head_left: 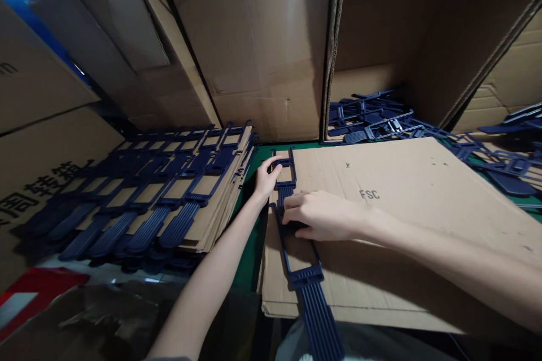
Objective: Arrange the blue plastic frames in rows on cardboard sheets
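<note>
Left hand: the left hand (267, 179) is pinching the upper frame of the far blue part (287, 185) between thumb and fingertips, apparently to steady it.
Right hand: the right hand (319, 215) is curled round the middle of the near blue part (305, 276), likely to control its angle; its fingertips are partly hidden.
Both held parts: lie end to end along the left side of the FSC-marked cardboard (406, 197), which seems to give them a flat backing; the near part's ribbed end overhangs the front edge.
Rows at left: matching blue parts (148, 225) lie side by side on stacked cardboard sheets (212, 223), ribbed ends facing the person, an arrangement that probably keeps them from tangling.
Open box: a loose heap of blue parts (376, 118), at odd angles.
Tabletop: the green tabletop (250, 248) shows between the two cardboard stacks.
</note>
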Tool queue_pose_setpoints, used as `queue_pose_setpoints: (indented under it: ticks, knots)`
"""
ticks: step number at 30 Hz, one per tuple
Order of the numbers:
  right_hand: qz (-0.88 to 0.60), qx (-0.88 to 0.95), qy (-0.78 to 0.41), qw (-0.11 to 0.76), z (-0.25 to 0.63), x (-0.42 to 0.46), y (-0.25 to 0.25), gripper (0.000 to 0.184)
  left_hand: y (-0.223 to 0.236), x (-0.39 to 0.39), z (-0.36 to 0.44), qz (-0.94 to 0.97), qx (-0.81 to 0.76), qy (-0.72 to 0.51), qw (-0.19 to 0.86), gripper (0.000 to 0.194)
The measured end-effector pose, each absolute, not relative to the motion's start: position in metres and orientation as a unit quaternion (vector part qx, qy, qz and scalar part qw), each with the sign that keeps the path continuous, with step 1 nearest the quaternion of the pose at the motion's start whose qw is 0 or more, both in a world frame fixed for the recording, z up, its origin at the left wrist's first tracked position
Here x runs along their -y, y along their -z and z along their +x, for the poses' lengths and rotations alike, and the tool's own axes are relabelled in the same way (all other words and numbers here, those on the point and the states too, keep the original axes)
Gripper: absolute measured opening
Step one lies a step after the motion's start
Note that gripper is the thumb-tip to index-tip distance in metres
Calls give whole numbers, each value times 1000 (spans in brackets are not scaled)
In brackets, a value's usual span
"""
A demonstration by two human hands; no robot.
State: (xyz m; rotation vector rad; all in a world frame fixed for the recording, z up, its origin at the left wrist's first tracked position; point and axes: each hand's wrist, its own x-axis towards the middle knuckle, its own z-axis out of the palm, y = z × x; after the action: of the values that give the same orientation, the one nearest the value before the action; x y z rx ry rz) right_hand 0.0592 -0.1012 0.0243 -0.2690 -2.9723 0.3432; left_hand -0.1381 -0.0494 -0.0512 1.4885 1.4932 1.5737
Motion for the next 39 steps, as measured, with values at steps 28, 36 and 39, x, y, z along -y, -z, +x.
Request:
queue_pose_setpoints:
  ticks: [28, 36, 39]
  knots:
    - [-161, 962, -98, 196, 46, 103, 4, 23, 49, 49, -144, 549, -571, -526, 308, 50]
    - [-161, 960, -89, 212, 45, 103, 9, 22, 40, 54, -141, 587, -600, -478, 259, 50]
    - [-154, 960, -88, 217, 45, 103, 7, 24, 31, 59, -140, 600, -613, -465, 219, 43]
